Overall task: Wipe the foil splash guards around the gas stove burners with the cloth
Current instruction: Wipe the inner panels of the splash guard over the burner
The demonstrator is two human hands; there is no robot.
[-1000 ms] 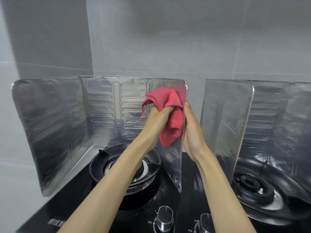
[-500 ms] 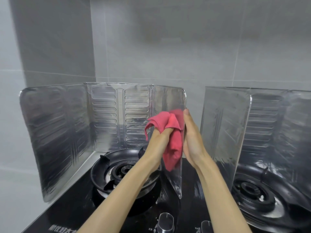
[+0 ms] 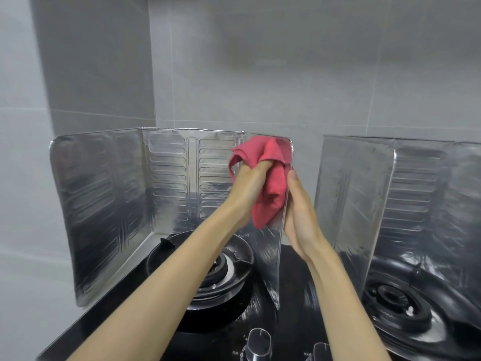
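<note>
A three-panel foil splash guard (image 3: 166, 183) stands around the left burner (image 3: 221, 272) of a black glass stove. My left hand (image 3: 250, 183) is shut on a red cloth (image 3: 270, 183) and presses it against the inner face of the guard's right panel, near its top edge. My right hand (image 3: 299, 212) lies flat against the outer face of that same panel, fingers hidden behind the foil, thumb along the front edge. A second foil guard (image 3: 406, 204) wraps the right burner (image 3: 393, 300).
Grey tiled walls rise behind and to the left. Two metal control knobs (image 3: 257, 345) sit at the stove's front edge between my forearms. A narrow strip of black glass (image 3: 294, 277) separates the two guards.
The cloth slid down the right panel half a second ago and is now back up near the panel's top edge. My right hand stayed on the outer face.
</note>
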